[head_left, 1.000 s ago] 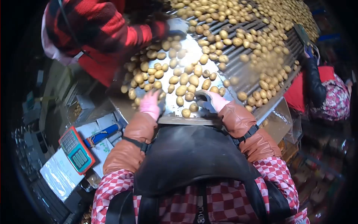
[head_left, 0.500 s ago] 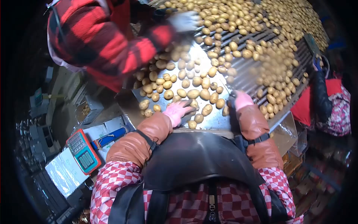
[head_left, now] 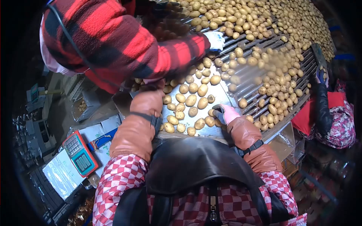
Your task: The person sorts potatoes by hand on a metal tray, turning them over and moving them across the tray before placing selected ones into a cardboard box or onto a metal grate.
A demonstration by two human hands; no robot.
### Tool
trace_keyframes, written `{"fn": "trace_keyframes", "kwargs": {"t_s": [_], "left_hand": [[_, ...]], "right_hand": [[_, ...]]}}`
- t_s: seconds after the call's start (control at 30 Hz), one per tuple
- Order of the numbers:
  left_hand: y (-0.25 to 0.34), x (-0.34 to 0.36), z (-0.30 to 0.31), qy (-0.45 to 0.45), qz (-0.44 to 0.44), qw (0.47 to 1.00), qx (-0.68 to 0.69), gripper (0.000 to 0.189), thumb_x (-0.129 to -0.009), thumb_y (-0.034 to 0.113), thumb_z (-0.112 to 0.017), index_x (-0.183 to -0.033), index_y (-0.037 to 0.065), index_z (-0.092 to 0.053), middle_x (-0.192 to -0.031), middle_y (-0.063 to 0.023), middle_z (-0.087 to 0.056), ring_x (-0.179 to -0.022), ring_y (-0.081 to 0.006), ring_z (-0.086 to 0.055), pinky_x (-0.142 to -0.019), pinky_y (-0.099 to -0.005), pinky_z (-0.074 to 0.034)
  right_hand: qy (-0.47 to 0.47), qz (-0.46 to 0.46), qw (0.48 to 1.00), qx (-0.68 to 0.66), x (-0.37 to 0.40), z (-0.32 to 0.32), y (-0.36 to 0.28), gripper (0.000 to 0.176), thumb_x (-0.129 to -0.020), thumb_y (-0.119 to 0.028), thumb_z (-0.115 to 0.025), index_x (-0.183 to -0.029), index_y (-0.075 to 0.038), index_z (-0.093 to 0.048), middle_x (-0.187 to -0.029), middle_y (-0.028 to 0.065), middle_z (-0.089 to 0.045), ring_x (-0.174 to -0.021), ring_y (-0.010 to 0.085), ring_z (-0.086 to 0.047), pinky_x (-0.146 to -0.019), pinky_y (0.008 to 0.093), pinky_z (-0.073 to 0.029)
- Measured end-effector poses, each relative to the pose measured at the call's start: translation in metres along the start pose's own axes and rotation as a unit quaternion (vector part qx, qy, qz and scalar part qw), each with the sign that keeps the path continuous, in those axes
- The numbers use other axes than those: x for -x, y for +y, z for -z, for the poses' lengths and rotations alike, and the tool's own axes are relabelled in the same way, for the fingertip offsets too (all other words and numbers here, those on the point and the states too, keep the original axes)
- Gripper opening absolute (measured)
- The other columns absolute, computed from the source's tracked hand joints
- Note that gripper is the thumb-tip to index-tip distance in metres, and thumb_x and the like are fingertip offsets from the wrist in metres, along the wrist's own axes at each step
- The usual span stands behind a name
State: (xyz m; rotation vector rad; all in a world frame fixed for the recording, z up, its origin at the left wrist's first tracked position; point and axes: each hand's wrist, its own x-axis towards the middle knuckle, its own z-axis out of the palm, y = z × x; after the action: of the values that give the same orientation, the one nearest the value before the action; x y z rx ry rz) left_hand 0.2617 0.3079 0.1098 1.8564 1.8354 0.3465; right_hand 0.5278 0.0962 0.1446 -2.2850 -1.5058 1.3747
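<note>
Loose potatoes (head_left: 191,100) lie scattered over a shiny metal sheet (head_left: 222,98) in front of me. My left hand (head_left: 152,83), in a pink glove, reaches to the sheet's left edge beside several potatoes. Its fingers are hidden near a co-worker's red-and-black checked sleeve. My right hand (head_left: 227,113), in a pink and grey glove, rests low at the sheet's right side. Its fingers are apart and point left, close by a few potatoes, with no potato seen in its grasp.
A roller conveyor (head_left: 250,103) full of potatoes runs behind and right of the sheet. The co-worker's white-gloved hand (head_left: 215,40) is over its left side. Another person (head_left: 332,113) stands at right. A scale (head_left: 80,153) lies at left.
My left hand has moved left and away from me, and my right hand slightly left and down. The co-worker's arm has come farther over the rollers. Potatoes on the sheet have shifted.
</note>
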Motion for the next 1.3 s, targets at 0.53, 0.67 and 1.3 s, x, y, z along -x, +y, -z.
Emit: {"fn": "trace_keyframes", "kwargs": {"t_s": [0.53,0.67,1.3], "left_hand": [[-0.019,0.151,0.023,-0.186,-0.41,0.876,-0.172,0.052,-0.085,0.04,-0.07,-0.133,0.022,-0.06,-0.146,-0.0106,-0.049,-0.138,-0.0381,-0.039,-0.112,-0.0637,-0.026],[-0.026,0.14,0.024,-0.119,-0.328,0.934,-0.082,0.035,-0.088,0.035,-0.069,-0.119,0.02,-0.068,-0.131,-0.0098,-0.061,-0.129,-0.0356,-0.05,-0.107,-0.0557,-0.035],[0.05,0.08,-0.024,-0.22,-0.367,0.904,-0.014,0.052,-0.078,0.014,-0.069,-0.129,0.01,-0.063,-0.137,-0.0183,-0.057,-0.131,-0.0419,-0.048,-0.115,-0.0537,-0.032]], "right_hand": [[0.274,0.06,0.944,-0.174,-0.024,0.026,0.041,0.026,-0.088,-0.015,-0.07,-0.114,-0.01,-0.071,-0.103,0.0146,-0.073,-0.099,0.0277,-0.071,-0.09,0.034,-0.053],[0.33,0.097,0.907,-0.245,-0.089,0.07,0.071,0.029,-0.087,-0.013,-0.072,-0.115,-0.008,-0.07,-0.108,0.0138,-0.072,-0.1,0.027,-0.07,-0.091,0.0352,-0.053],[0.174,0.006,0.985,-0.001,-0.134,0.116,-0.043,0.039,-0.097,-0.015,-0.043,-0.131,-0.011,-0.062,-0.125,0.0215,-0.065,-0.116,0.0349,-0.064,-0.099,0.043,-0.05]]}}
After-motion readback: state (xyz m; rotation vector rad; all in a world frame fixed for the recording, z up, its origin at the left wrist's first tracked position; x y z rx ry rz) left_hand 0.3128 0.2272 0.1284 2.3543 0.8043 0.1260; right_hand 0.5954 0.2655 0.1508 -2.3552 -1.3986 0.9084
